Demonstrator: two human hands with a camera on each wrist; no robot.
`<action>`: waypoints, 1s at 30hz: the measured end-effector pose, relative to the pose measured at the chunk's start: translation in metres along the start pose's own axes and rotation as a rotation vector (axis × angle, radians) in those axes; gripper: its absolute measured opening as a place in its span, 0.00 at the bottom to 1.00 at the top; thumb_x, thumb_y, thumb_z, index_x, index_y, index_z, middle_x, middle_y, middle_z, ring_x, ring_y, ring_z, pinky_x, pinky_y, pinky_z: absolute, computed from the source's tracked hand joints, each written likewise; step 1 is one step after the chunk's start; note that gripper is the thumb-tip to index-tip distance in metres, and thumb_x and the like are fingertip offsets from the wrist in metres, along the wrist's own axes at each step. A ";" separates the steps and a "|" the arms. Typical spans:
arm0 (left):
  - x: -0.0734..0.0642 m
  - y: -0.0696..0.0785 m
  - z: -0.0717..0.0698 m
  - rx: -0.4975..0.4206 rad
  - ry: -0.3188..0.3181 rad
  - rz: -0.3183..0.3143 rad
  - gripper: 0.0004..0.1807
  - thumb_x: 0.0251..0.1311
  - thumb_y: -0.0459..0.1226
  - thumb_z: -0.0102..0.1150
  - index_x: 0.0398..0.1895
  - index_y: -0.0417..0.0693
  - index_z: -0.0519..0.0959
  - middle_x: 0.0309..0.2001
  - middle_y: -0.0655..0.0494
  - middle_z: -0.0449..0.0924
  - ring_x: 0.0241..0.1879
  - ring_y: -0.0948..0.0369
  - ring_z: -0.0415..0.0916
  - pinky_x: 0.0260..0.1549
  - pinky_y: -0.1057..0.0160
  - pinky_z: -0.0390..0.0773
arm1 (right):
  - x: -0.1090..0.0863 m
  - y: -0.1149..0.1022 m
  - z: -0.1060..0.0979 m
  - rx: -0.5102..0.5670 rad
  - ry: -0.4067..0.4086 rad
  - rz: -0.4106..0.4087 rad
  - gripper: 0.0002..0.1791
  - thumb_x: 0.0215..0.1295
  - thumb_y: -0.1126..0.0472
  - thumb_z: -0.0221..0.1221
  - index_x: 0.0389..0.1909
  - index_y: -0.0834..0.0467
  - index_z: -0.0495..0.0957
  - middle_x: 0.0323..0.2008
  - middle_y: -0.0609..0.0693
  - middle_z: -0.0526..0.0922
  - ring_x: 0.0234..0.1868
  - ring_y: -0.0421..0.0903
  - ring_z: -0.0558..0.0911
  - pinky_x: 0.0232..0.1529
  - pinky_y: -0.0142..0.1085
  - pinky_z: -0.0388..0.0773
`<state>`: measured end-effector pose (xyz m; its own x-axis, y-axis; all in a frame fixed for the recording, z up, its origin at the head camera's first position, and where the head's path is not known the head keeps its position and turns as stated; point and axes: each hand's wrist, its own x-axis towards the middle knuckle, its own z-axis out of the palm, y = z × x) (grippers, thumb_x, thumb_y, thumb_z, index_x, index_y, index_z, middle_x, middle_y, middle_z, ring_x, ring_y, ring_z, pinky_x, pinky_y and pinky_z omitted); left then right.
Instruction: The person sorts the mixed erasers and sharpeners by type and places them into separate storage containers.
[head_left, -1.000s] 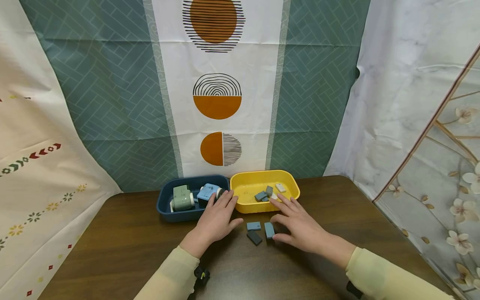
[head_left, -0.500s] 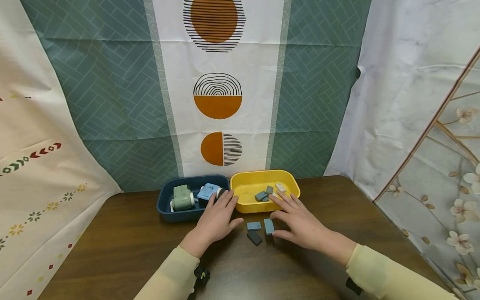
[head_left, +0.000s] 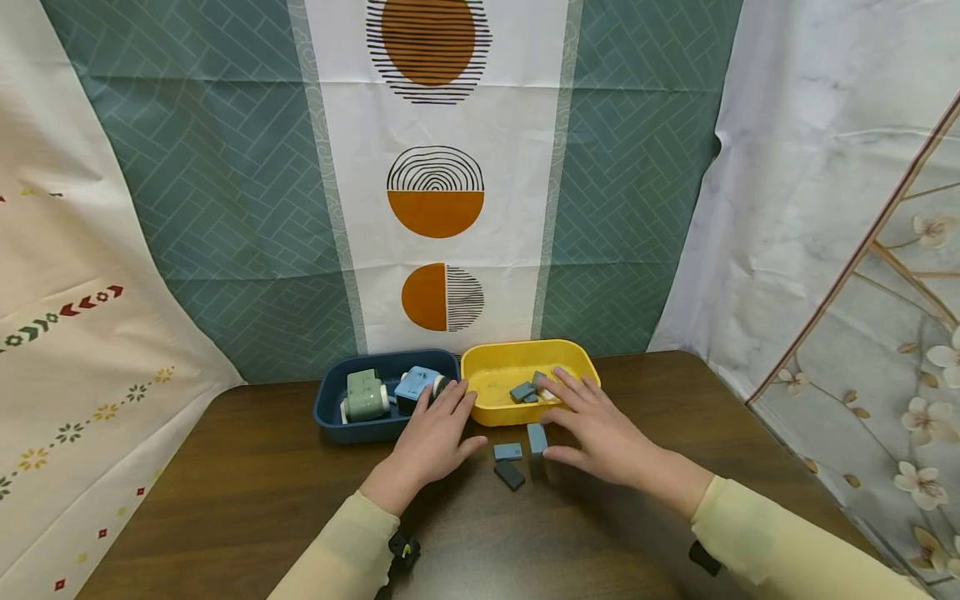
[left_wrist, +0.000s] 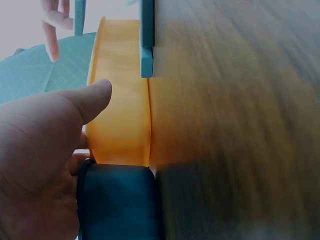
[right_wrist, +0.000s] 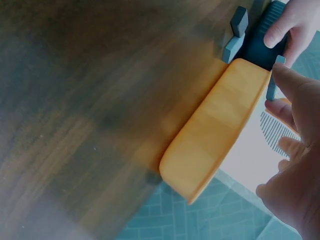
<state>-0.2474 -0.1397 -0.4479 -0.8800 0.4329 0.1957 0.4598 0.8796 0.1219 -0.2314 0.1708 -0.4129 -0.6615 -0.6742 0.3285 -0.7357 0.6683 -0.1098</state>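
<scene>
My right hand (head_left: 596, 433) pinches a small blue-grey rectangular block (head_left: 537, 439) between thumb and index finger, its other fingers stretched over the near rim of a yellow tray (head_left: 483, 392). In the right wrist view the held block (right_wrist: 271, 89) is off the table, level with the tray's upper edge. Below it on the table lie a flat blue-grey block (head_left: 507, 452) and a dark grey block (head_left: 509, 476). My left hand (head_left: 435, 437) rests with extended fingers where the navy tray (head_left: 333, 429) and yellow tray meet, thumb apart and holding nothing.
Inside the yellow tray are several small blocks (head_left: 522, 392), partly behind my right fingers. The navy tray holds a green toy-like item (head_left: 365, 394) and a light blue one (head_left: 417, 383). Both trays stand at the back of the brown table (head_left: 247, 483), before a patterned cloth (head_left: 442, 308).
The pinched block has risen off the table toward the yellow tray, along with my right hand. My left hand has stayed in place.
</scene>
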 end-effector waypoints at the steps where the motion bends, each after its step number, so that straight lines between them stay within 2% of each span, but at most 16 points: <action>1: 0.000 0.000 0.000 -0.001 -0.001 0.000 0.44 0.78 0.59 0.63 0.86 0.44 0.65 0.88 0.45 0.56 0.87 0.48 0.51 0.84 0.36 0.42 | 0.001 0.000 -0.001 0.002 0.005 0.000 0.23 0.69 0.46 0.76 0.59 0.53 0.88 0.85 0.56 0.63 0.88 0.63 0.53 0.82 0.70 0.51; 7: 0.000 0.001 -0.001 0.007 0.000 0.002 0.44 0.78 0.59 0.63 0.86 0.44 0.65 0.88 0.45 0.56 0.87 0.48 0.51 0.84 0.36 0.43 | 0.007 0.002 -0.009 -0.005 0.047 -0.012 0.22 0.67 0.48 0.78 0.57 0.53 0.88 0.83 0.60 0.67 0.87 0.65 0.55 0.80 0.73 0.53; 12: 0.000 0.001 -0.001 0.014 -0.001 -0.002 0.44 0.78 0.59 0.63 0.87 0.45 0.65 0.88 0.45 0.56 0.87 0.49 0.51 0.84 0.36 0.43 | 0.012 0.004 -0.015 -0.010 0.070 -0.010 0.22 0.67 0.49 0.79 0.56 0.54 0.88 0.83 0.60 0.66 0.86 0.66 0.56 0.81 0.72 0.51; 30: 0.000 0.000 0.001 0.006 0.001 0.002 0.44 0.78 0.60 0.63 0.86 0.45 0.65 0.87 0.45 0.57 0.87 0.48 0.51 0.84 0.35 0.43 | 0.037 0.011 -0.031 -0.030 0.065 0.072 0.25 0.69 0.49 0.77 0.60 0.58 0.87 0.84 0.61 0.65 0.88 0.64 0.53 0.83 0.69 0.47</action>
<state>-0.2479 -0.1397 -0.4484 -0.8792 0.4341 0.1964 0.4604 0.8801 0.1157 -0.2595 0.1624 -0.3731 -0.7007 -0.6032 0.3809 -0.6816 0.7238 -0.1074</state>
